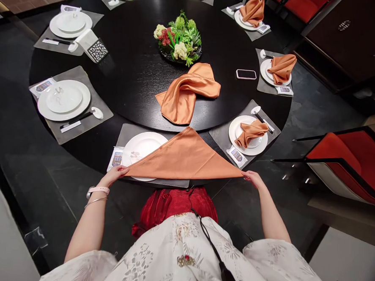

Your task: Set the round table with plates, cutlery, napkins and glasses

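Observation:
An orange cloth napkin (185,157), doubled into a triangle, is stretched between my two hands at the near edge of the table. My left hand (115,174) pinches its left corner, and my right hand (252,178) pinches the right corner. The triangle's tip points away from me, toward the turntable. Beneath the cloth, a stack of white plates (143,145) on a grey placemat (128,129) is partly hidden. A printed packet (116,157) lies left of these plates, close to my left hand.
Loose orange napkins (184,94) lie crumpled on the black turntable (132,76), before a flower arrangement (181,39). A phone (246,74) rests farther right. Folded napkins (252,133) stand on several plates at the right. A napkin holder (93,46) is at left; a red chair (350,160) stands right.

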Demonstrator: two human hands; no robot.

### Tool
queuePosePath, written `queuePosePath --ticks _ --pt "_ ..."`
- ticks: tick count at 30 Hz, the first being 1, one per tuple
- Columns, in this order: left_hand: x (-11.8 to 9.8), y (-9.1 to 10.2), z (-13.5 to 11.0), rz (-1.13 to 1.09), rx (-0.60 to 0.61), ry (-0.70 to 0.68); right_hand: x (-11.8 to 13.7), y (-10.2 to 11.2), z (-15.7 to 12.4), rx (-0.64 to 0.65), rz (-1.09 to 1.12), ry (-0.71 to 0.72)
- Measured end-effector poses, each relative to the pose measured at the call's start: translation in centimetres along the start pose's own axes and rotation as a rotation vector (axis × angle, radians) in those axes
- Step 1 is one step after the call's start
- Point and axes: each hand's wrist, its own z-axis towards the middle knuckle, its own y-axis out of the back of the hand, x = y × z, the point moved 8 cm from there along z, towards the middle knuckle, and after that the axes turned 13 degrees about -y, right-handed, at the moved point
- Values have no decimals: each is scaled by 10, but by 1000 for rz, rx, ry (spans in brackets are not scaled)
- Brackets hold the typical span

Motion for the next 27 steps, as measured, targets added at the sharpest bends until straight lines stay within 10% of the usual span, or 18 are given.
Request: queuePosePath --ticks 5,8,13,27 --pt "6 -13 -13 0 35 7 64 -40 -5 -192 -209 302" --pt "3 -17 -14 27 1 -31 161 -132 -13 -224 -322 659" --pt "-1 -12 -15 160 -112 -93 268 -262 5 -173 -448 765" --pt "4 -8 -31 242 -146 -136 280 -286 8 -75 -379 662"
